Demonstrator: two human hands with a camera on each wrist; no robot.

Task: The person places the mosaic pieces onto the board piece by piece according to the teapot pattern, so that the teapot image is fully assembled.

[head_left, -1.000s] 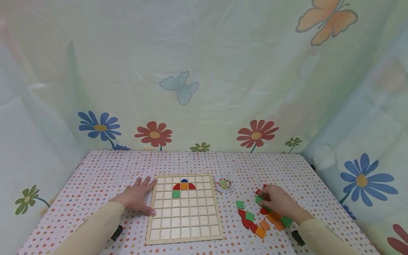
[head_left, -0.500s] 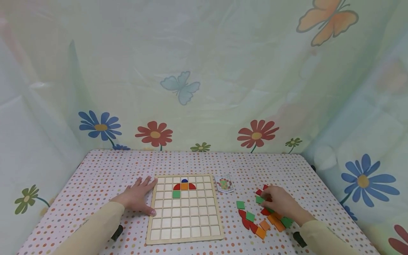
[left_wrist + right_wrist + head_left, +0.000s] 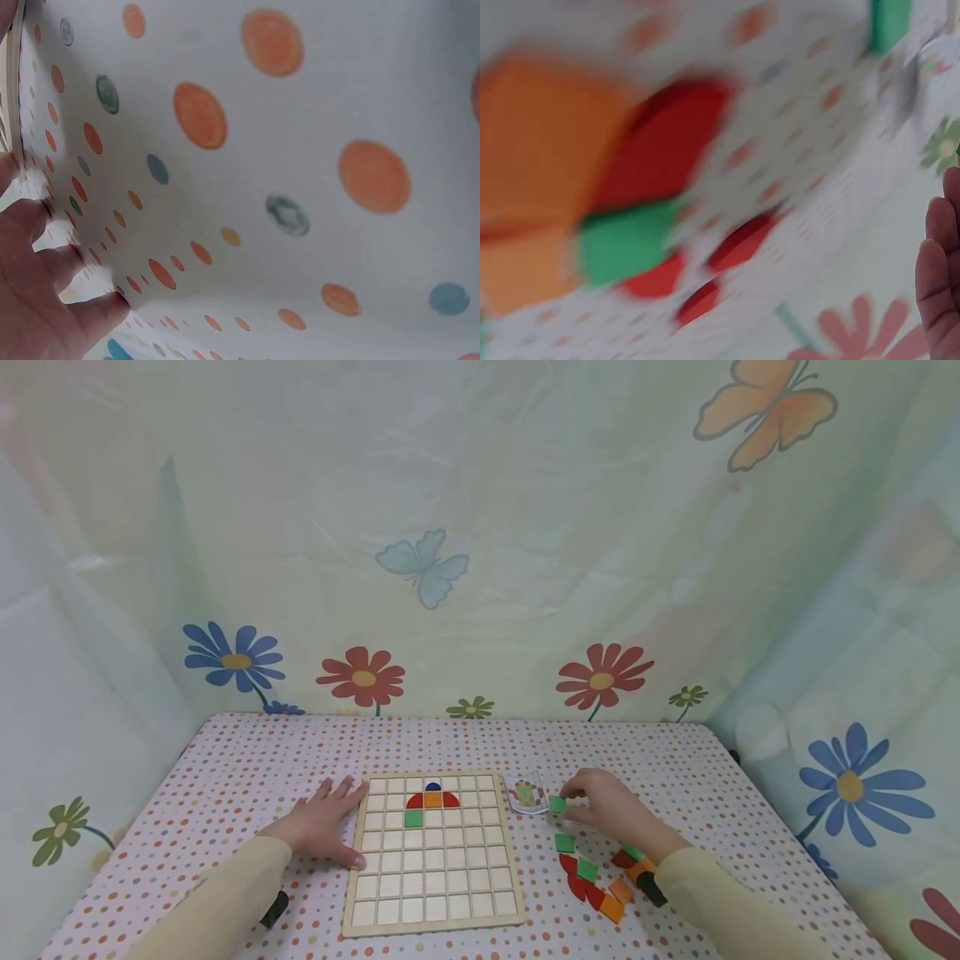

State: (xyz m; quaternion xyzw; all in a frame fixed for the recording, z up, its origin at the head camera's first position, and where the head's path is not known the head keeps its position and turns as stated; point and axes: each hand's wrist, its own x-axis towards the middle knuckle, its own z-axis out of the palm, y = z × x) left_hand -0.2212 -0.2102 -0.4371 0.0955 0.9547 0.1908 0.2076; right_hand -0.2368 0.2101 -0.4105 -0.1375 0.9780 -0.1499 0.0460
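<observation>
In the head view my left hand (image 3: 322,825) rests at the left side of the wooden grid board (image 3: 435,929), fingers spread and thumb on its frame. The left wrist view shows its fingers (image 3: 97,315) touching the tablecloth. On the board sit a blue half-round piece (image 3: 432,787), an orange square (image 3: 432,799), red curved pieces (image 3: 451,799) on either side of it, and a green square (image 3: 414,817). My right hand (image 3: 611,806) pinches another green square tile (image 3: 558,804) between thumb and fingers, just right of the picture card (image 3: 527,792).
Loose tiles lie right of the board: green squares (image 3: 565,842), red curved pieces (image 3: 576,887) and orange squares (image 3: 612,907). The right forearm and wrist camera (image 3: 650,888) hide part of this pile. A dotted cloth (image 3: 285,747) covers the table, with a printed curtain behind.
My right hand has moved from the tile pile leftward, toward the card, carrying a green square tile. The left hand has stayed in place by the board.
</observation>
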